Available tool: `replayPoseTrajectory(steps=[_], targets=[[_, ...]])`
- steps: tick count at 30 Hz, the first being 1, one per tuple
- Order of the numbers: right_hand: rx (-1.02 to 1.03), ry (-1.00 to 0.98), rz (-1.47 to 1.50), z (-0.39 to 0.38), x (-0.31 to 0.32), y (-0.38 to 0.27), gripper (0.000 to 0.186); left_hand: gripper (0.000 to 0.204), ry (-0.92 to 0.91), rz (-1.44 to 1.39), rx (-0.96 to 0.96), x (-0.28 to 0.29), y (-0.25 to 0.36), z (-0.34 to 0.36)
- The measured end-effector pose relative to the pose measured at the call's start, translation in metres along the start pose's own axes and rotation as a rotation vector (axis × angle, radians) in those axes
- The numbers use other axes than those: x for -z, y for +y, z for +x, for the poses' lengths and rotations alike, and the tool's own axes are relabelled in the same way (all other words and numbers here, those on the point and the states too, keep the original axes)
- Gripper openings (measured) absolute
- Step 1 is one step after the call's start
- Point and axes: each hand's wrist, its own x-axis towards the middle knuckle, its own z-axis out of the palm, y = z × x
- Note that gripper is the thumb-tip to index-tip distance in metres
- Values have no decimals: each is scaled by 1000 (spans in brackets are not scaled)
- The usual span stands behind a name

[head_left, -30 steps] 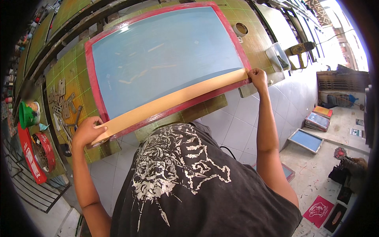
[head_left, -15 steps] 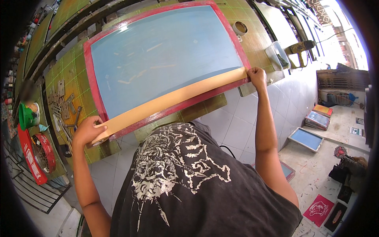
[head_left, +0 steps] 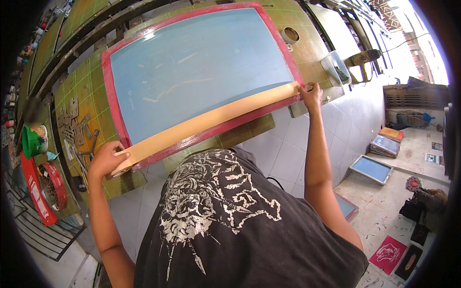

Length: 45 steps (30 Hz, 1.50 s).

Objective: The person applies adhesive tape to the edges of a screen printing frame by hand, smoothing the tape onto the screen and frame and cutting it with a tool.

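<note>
A large screen-printing frame (head_left: pixel 109 91) with red-covered edges and blue mesh (head_left: pixel 192 62) lies in front of me. A wide strip of tan adhesive tape (head_left: pixel 211 115) stretches along its near side, between mesh and red edge. My left hand (head_left: pixel 106 158) is closed around the tape roll (head_left: pixel 121 172) at the near left corner, thumb along the strip. At the strip's right end, my right hand (head_left: pixel 312 95) has its thumb on the tape and its fingers curled by the frame's edge.
Metal hinge-like pieces (head_left: pixel 72 125) and a hammer (head_left: pixel 94 140) lie on the table at left, near a green tub (head_left: pixel 34 141). Beyond the frame's right edge are another tape roll (head_left: pixel 290 35), a clear plastic container (head_left: pixel 335 67) and a heat gun (head_left: pixel 364 58).
My right hand has shifted slightly, its thumb now on the tape's end and its fingers changed from the earlier pinch. The left hand and the roll stay nearly in place.
</note>
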Motion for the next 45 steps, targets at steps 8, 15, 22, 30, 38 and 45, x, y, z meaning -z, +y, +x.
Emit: replayPoseTrajectory(steps=[8,15,22,30,38,45], targets=[[39,-12,337,9,-24,28,33,30,-16,-60,8,-3,-1,1],[258,264,-100,-21,-3,-15,29,30,6,3,-6,-3,1,2],[484,116,-73,-30,-5,-12,20,31,-4,17,6,-2,4,3],[675,18,-291,-48,7,-11,51,32,-5,14,43,-3,5,3],[762,-205,-471,-44,4,6,79,33,7,43,-6,-5,-3,6],[772,-231,-521,-43,1,7,88,37,13,150,-10,-1,9,3]])
